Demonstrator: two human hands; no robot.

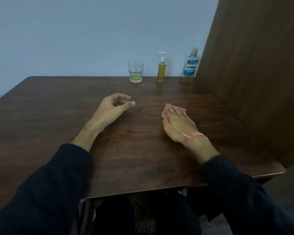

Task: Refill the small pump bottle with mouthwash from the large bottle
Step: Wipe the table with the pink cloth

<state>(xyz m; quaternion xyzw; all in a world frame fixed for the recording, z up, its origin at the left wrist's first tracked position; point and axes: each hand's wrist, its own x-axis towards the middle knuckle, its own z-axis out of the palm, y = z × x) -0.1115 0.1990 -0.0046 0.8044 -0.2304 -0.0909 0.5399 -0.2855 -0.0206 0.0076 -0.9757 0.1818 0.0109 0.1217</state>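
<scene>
A small pump bottle (161, 70) with a white pump and yellow liquid stands at the back of the dark wooden table (58, 116). To its right stands the large mouthwash bottle (190, 67), capped, blue-labelled, with a little yellowish liquid at the bottom. My left hand (112, 109) rests on the table in the middle, fingers loosely curled, holding nothing. My right hand (176, 124) lies flat, pressing a pink cloth (175, 109) onto the tabletop. Both hands are well in front of the bottles.
A clear drinking glass (135, 71) with a little yellowish liquid stands left of the pump bottle. A brown wooden panel (253, 65) walls off the table's right side. A pale blue wall lies behind. The table's near edge runs just above my lap.
</scene>
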